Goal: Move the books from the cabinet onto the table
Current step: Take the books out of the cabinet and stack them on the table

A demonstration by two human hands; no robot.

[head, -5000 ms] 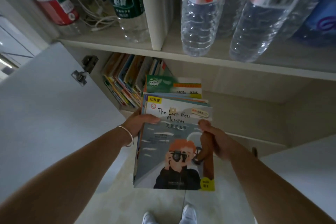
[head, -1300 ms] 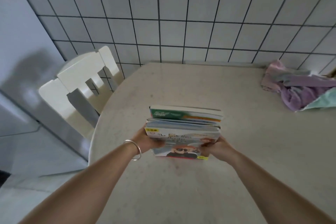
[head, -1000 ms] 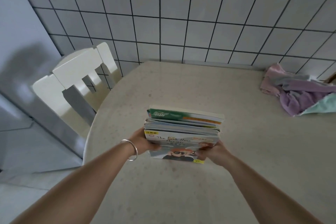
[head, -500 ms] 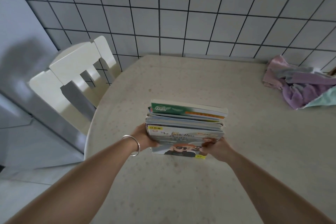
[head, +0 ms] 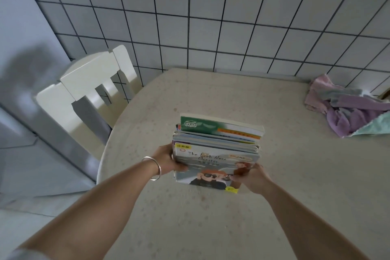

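A stack of several thin picture books (head: 215, 148) is held over the beige speckled table (head: 295, 186), near its left side. The top cover reads "The Loch Ness Monster" and shows a red-haired figure with a camera. A green and orange book sticks out at the far end of the stack. My left hand (head: 168, 159), with a silver bangle on the wrist, grips the stack's left edge. My right hand (head: 252, 177) grips its right near corner, thumb on the cover. Whether the stack touches the table I cannot tell.
A cream wooden chair (head: 84, 91) stands at the table's left edge. A crumpled pile of pink, purple and mint cloths (head: 348, 112) lies at the table's far right. A grey tiled wall (head: 211, 17) runs behind the table.
Five seconds ago I held the stack at the open cabinet; now it is over the table. In the last second the stack has stayed in both hands and barely shifted.
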